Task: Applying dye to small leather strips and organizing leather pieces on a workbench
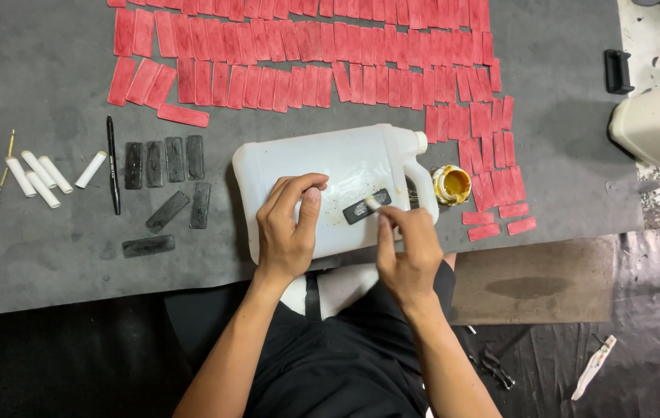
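Note:
A white plastic jug (322, 159) lies on its side on the grey mat in front of me. A small black flat strip (376, 200) rests on top of it. My left hand (287, 224) lies on the jug beside the strip, fingers curled, thumb pointing toward it. My right hand (407, 251) grips a small brush (372, 203) whose pale tip touches the black strip. A small open jar of yellow glue (451, 184) stands just right of the jug's neck.
Several red strips (306, 54) lie in rows across the back of the grey mat (51, 93) and down its right side. At the left lie several black strips (163, 162), a black pen (112, 164) and white tubes (39, 172). A white container (659, 124) sits far right.

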